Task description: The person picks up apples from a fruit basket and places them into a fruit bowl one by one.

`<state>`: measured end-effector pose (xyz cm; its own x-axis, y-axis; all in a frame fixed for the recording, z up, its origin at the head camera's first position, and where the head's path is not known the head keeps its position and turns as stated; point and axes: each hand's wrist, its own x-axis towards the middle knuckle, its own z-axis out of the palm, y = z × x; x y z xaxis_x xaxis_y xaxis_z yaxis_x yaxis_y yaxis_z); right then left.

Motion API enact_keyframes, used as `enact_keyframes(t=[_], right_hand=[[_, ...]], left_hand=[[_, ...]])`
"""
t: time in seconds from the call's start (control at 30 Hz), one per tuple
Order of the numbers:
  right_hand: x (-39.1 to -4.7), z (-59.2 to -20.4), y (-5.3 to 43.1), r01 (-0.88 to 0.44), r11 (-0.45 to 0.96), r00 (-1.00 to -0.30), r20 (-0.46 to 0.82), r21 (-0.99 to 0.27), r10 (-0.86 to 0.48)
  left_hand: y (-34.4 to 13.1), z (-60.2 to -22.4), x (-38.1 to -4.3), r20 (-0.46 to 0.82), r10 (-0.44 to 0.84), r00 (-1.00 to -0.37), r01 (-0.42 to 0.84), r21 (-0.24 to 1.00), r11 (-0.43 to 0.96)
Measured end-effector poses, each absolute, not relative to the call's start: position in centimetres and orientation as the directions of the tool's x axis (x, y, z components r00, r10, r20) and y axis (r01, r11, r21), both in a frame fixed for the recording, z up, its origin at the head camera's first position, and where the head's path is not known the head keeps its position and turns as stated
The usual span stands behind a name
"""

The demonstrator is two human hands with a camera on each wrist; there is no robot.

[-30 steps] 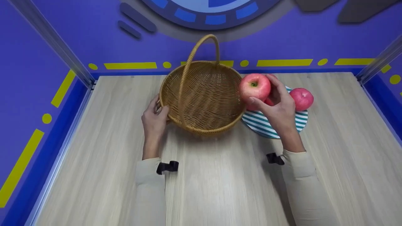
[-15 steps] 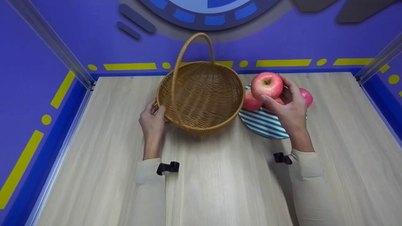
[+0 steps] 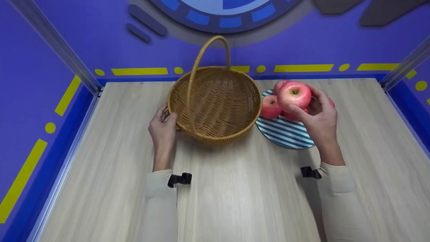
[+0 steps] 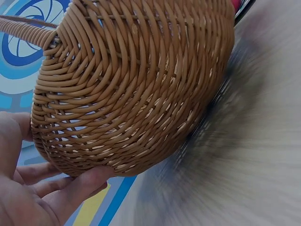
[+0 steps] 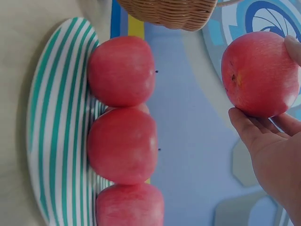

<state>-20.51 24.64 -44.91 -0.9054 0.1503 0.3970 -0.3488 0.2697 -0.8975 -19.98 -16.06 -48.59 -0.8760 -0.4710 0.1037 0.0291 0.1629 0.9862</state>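
A brown wicker basket with an arched handle leans with its opening toward me, and no fruit shows inside. My left hand grips its left side; the left wrist view has fingers and thumb about the woven wall. Over the striped plate, my right hand holds a red apple between thumb and fingers. In the right wrist view that held apple is clear of the other apples lying on the plate. The hand partly covers those apples in the head view.
A pale wooden tabletop lies under everything. Blue-purple panels with yellow marks close it in at the back and both sides. The basket's right rim stands close to the plate's left edge.
My right hand has moved right with the apple, from beside the basket's rim to above the plate. The basket has shifted slightly left, still in my left hand.
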Motion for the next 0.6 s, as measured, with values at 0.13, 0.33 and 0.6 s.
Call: enact_keyframes(t=[0.13,0.33,0.6], right_hand=[[-20.1,-45.4,25.4,-0.319,0.303,-0.916,0.375,-0.898,0.146],[-19.5,-45.8,26.5,-0.312,0.33,-0.922,0.367,-0.891,0.121],[-19.5,-46.7,27.8,-0.277,0.298,-0.941,0.32,-0.914,0.106]], left_hand=[[-16.1,-48.6,-20.0,0.088,-0.446,-0.891,0.041,0.993,0.115],[-16.5,-48.7,-19.9,0.076,-0.419,-0.905,0.044,0.995,0.086],[-16.8,-48.7,-19.9,0.103,-0.369,-0.924,0.093,0.995,0.045]])
